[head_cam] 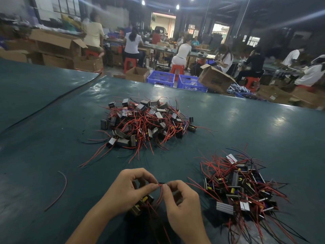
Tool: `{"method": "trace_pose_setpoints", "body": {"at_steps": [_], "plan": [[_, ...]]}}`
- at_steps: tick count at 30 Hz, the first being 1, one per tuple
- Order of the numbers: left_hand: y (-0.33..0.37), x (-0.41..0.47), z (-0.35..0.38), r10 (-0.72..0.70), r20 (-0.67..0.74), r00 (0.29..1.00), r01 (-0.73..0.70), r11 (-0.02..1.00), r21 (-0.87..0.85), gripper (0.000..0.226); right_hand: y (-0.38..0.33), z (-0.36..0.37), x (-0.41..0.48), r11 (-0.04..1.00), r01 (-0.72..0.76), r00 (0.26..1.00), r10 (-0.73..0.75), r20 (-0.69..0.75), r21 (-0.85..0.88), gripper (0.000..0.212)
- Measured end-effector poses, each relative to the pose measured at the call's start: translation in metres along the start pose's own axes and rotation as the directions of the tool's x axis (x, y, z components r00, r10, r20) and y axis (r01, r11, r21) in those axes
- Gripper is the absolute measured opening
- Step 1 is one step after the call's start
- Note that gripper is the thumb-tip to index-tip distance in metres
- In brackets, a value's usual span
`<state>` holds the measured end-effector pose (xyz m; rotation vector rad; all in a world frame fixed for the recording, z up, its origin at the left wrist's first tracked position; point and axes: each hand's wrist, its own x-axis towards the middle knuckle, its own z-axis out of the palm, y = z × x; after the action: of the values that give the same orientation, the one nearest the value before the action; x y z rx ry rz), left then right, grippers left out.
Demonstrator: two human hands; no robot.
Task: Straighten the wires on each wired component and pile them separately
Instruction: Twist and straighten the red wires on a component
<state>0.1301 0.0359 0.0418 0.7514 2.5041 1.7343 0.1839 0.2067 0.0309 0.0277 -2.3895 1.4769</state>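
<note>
My left hand (131, 188) and my right hand (181, 199) meet near the table's front edge, both pinching the red wires (160, 192) of one wired component (141, 204), a small dark block with yellow parts lying under my left hand. A big tangled pile of wired components (146, 120) with red and black wires lies in the middle of the table. A second pile of wired components (242, 189) lies to the right of my hands.
The table has a dark green cover (52, 138). A loose red wire (60, 191) lies to the left of my hands. Beyond the far edge stand blue crates (161, 78), cardboard boxes (215, 80) and seated people on red stools.
</note>
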Motion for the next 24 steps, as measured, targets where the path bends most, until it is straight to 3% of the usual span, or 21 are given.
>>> {"method": "trace_pose_setpoints", "body": {"at_steps": [3, 5, 7, 8, 10, 12, 14, 17, 19, 21, 24], "plan": [[-0.004, 0.0, 0.001, 0.051, -0.005, 0.999, -0.05, 0.997, 0.062, 0.012, -0.005, 0.003, 0.001, 0.949, -0.232, 0.973, 0.229, 0.04, 0.214, 0.027], [-0.005, 0.001, 0.003, 0.107, -0.007, 0.994, -0.106, 0.987, 0.12, 0.017, -0.007, 0.005, 0.004, 0.819, -0.423, 0.905, 0.405, 0.132, 0.388, 0.03], [-0.005, 0.001, 0.005, 0.158, -0.004, 0.987, -0.155, 0.972, 0.175, 0.017, -0.008, 0.005, 0.006, 0.706, -0.534, 0.842, 0.496, 0.213, 0.465, 0.031], [-0.004, 0.001, 0.005, 0.176, -0.004, 0.984, -0.172, 0.966, 0.19, 0.016, -0.008, 0.004, 0.007, 0.698, -0.54, 0.837, 0.503, 0.215, 0.471, 0.032], [-0.004, 0.001, 0.005, 0.188, -0.015, 0.982, -0.182, 0.966, 0.185, 0.013, -0.005, 0.002, 0.005, 0.822, -0.408, 0.911, 0.396, 0.116, 0.397, 0.031], [-0.004, 0.001, 0.004, 0.17, -0.031, 0.985, -0.164, 0.974, 0.154, 0.014, 0.0, 0.0, 0.001, 0.982, -0.138, 0.99, 0.141, -0.013, 0.129, 0.022], [-0.005, 0.002, 0.002, 0.157, -0.045, 0.987, -0.149, 0.978, 0.146, 0.014, 0.007, 0.0, 0.0, 0.997, 0.045, 0.998, -0.048, -0.042, -0.066, 0.011], [-0.005, 0.002, 0.002, 0.16, -0.042, 0.986, -0.15, 0.973, 0.178, 0.013, 0.01, 0.001, 0.001, 0.989, 0.102, 0.994, -0.106, -0.032, -0.109, 0.01], [-0.006, 0.002, 0.003, 0.174, -0.021, 0.985, -0.166, 0.965, 0.203, 0.013, 0.007, 0.004, 0.0, 0.997, 0.037, 0.999, -0.039, -0.03, -0.067, 0.016], [-0.007, 0.002, 0.003, 0.198, -0.004, 0.98, -0.192, 0.952, 0.239, 0.007, 0.004, 0.006, 0.002, 0.983, -0.159, 0.987, 0.159, 0.009, 0.097, 0.026], [-0.008, 0.0, 0.004, 0.223, 0.013, 0.975, -0.216, 0.929, 0.301, 0.005, 0.001, 0.007, 0.005, 0.831, -0.454, 0.891, 0.421, 0.171, 0.322, 0.03]]}}
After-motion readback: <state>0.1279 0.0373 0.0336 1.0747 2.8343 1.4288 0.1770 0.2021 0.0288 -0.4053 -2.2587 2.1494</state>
